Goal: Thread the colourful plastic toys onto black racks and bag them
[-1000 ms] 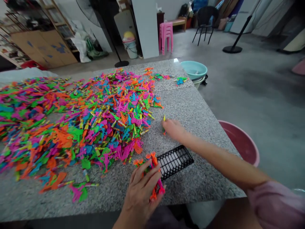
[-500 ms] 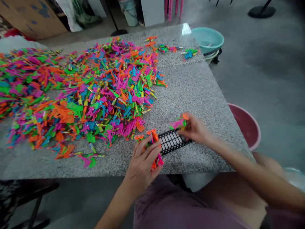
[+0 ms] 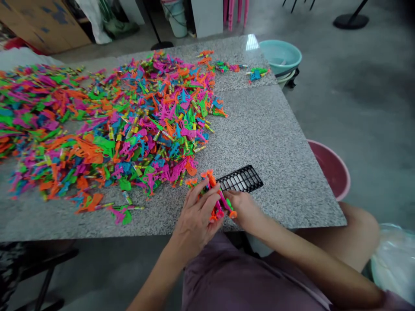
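Note:
My left hand (image 3: 197, 218) is curled over several small bright plastic pieces (image 3: 212, 178), orange, pink and green, at the left end of a black plastic grid tray (image 3: 249, 177). Close beside it, my right hand (image 3: 244, 209) is closed around a pink and green plastic piece (image 3: 226, 202) with an orange end, pressed against the others. Its fingertips are partly hidden by the pieces. The right part of the tray shows bare slots, while its left end is covered by my left hand.
A wide heap of similar coloured plastic pieces (image 3: 145, 129) covers the left of the granite table (image 3: 259, 125). A few more lie near the far corner. Off the right edge stand a turquoise basin (image 3: 280, 56) and a red basin (image 3: 330, 168).
My right hand has come left and nearer to me from the tray's right end, bringing the plastic piece against those under my left hand. My left hand has hardly moved.

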